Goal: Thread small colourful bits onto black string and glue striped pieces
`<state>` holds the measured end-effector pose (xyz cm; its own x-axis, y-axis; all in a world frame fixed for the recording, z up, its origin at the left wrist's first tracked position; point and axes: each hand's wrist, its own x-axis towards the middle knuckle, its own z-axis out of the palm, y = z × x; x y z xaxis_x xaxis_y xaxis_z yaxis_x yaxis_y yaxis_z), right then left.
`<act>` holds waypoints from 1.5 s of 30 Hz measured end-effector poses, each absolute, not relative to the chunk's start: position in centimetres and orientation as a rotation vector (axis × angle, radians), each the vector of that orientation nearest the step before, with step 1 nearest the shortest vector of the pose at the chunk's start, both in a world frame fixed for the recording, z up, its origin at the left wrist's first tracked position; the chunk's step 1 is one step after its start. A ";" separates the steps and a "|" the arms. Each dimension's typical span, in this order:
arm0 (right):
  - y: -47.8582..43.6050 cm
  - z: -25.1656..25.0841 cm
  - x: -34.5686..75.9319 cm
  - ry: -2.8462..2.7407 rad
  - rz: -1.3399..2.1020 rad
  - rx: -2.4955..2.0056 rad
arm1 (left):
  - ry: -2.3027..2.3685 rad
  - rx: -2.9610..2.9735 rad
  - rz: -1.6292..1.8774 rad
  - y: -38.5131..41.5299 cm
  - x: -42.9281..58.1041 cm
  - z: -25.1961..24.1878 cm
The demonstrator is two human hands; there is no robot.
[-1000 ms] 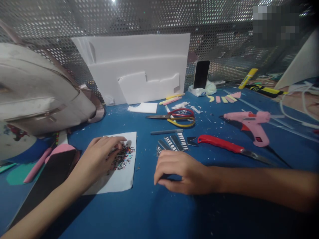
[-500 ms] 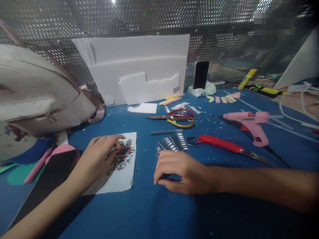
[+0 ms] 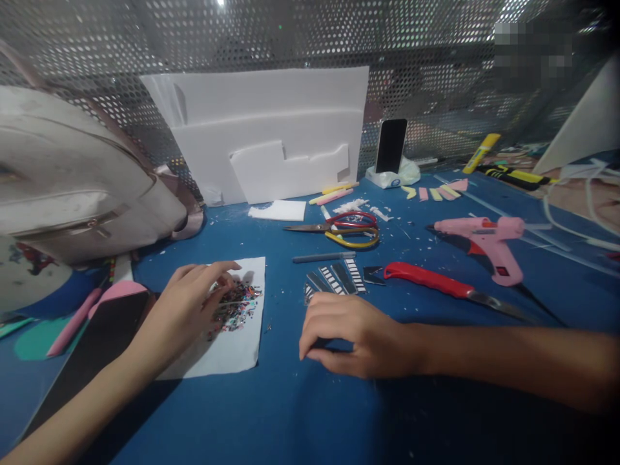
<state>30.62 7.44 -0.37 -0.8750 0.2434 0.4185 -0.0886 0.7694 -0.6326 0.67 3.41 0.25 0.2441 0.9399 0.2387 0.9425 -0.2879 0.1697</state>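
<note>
My left hand (image 3: 190, 303) hovers low over a heap of tiny multicoloured beads or sequins (image 3: 239, 309) on a white sheet (image 3: 245, 360). Its fingers are bent and somewhat apart, with no held piece visible. On the blue table, my right hand (image 3: 356, 336) rests with curled fingers, thumb and index tips close together and nothing seen between them. Just beyond it lie black strips with white bars (image 3: 333, 279) and a dark slim stick (image 3: 323, 257). A red-handled knife (image 3: 429, 279) lies past the right wrist.
Scissors (image 3: 334, 228) and a pink glue gun (image 3: 484, 236) lie farther back. A phone (image 3: 391, 146) leans upright behind them. White foam boards (image 3: 271, 97) stand against the perforated metal screen. A pale backpack (image 3: 82, 181) fills the left side, near a dark flat panel (image 3: 104, 345).
My left hand has shifted very slightly over the small pieces, its fingers moving a little. The right hand stays where it was.
</note>
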 end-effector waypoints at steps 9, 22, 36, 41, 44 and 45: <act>7.5 -0.5 30.6 -2.492 0.911 -0.114 | -1.897 -2.454 -0.510 2.8 1.3 1.1; 7.5 -0.5 30.6 -2.490 0.923 -0.121 | -1.925 -2.615 -0.695 2.1 2.6 1.7; 7.5 -0.5 30.6 -2.495 0.912 -0.108 | -2.018 -2.518 -0.683 2.4 1.8 1.6; 7.4 -0.5 30.5 -2.491 0.909 -0.112 | -2.049 -2.539 -0.752 2.2 2.0 1.6; 7.4 -0.5 30.5 -2.486 0.908 -0.114 | -2.031 -2.542 -0.718 2.3 1.8 1.4; 7.4 -0.5 30.5 -2.484 0.909 -0.114 | -2.036 -2.538 -0.703 2.3 1.8 1.4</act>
<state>30.51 7.42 -0.55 -0.8767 0.2390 0.4174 -0.0867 0.7750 -0.6260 1.75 2.35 1.38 0.1700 0.9639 0.2050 0.8851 -0.2408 0.3982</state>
